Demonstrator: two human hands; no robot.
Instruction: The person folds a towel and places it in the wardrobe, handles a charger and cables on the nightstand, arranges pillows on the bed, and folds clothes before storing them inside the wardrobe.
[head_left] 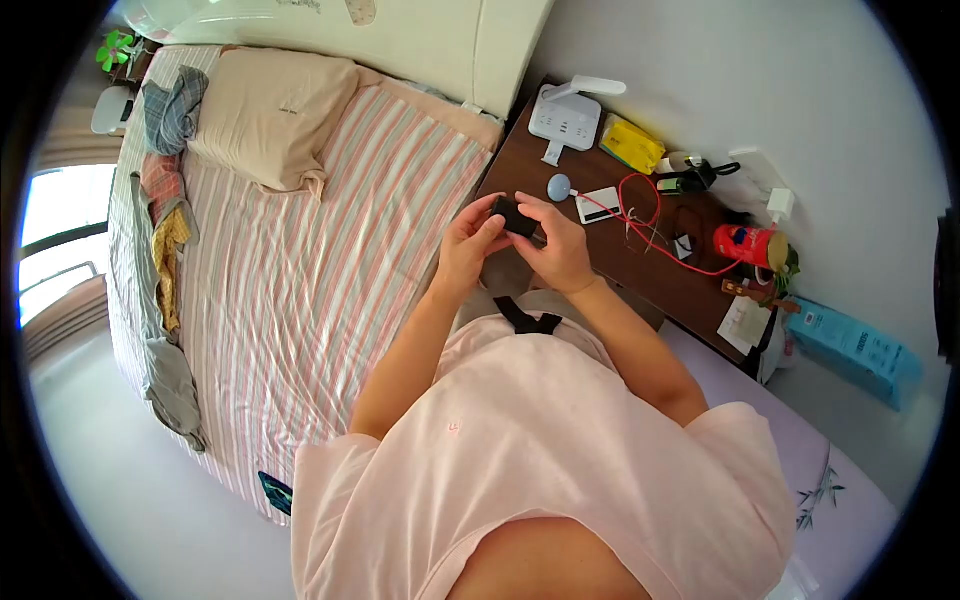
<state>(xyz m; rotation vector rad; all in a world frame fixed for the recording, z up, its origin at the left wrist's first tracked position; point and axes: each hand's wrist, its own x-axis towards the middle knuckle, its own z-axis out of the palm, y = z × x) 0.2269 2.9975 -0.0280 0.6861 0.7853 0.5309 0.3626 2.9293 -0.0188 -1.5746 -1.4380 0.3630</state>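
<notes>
A small black box-like object [514,215] is held between my two hands in front of my waist. My left hand [468,240] pinches its left side, thumb on top. On its other side, the fingers of my right hand [556,245] close over the edge. What kind of object it is I cannot make out. Just beyond my right hand, on the brown table [640,270], are a round pale-blue object [559,187], a white card with a black stripe [599,205] and a red cable [652,228].
To the left is a bed with a striped sheet [290,330], a beige pillow [275,115] and crumpled clothes [172,110]. A white power strip [565,120], a yellow packet [632,146], a red can [745,245] and a blue box [850,345] line the wall side.
</notes>
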